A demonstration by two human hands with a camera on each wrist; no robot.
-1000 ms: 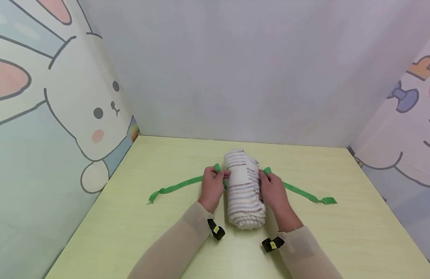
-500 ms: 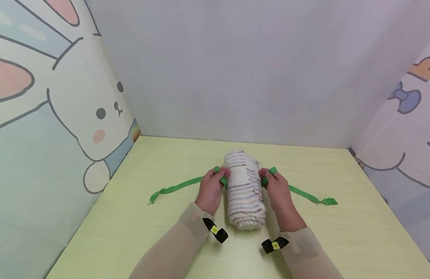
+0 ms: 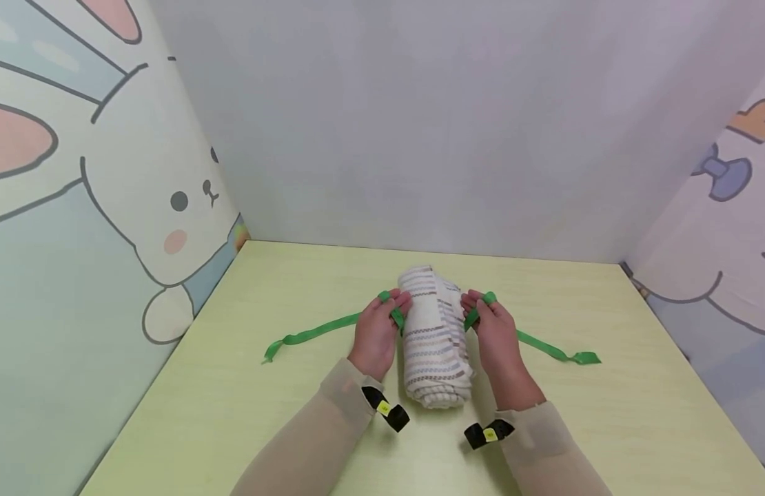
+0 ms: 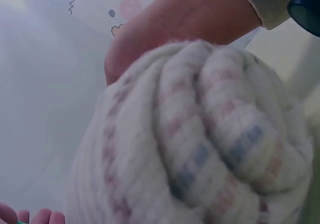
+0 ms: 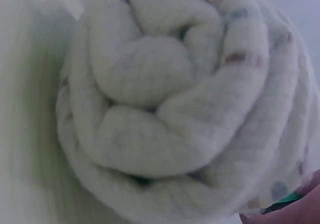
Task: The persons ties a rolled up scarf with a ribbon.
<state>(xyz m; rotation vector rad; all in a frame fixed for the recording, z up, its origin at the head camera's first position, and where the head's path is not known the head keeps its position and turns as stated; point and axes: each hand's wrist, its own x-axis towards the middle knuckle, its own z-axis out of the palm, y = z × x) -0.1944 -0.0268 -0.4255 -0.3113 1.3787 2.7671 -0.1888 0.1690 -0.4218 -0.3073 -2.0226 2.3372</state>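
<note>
A rolled-up towel [image 3: 429, 337], white with blue and brown stripes, lies lengthwise on the table [image 3: 296, 427]. Its spiral end fills most of the right wrist view. A green ribbon [image 3: 323, 330] shows on both sides of the roll, its middle hidden by the towel. My left hand [image 3: 375, 337] holds the ribbon at the towel's left side, thumb against fingers, with the strip crossing the fingers. On the other side my right hand [image 3: 497, 341] grips the ribbon in the same way. Short green stretches run from each hand down to the towel's sides.
Both loose ribbon ends trail outward over the table. A plain pale curtain [image 3: 382, 124] hangs behind the table's back edge. Cartoon-printed sheets stand at the sides, a rabbit [image 3: 153, 179] on the left. Each sleeve carries a black wrist camera [image 3: 395, 417].
Both hands have shifted slightly outward from the towel, and their fingers have lifted a little. More green ribbon shows between each hand and the roll. The towel stays in place.
</note>
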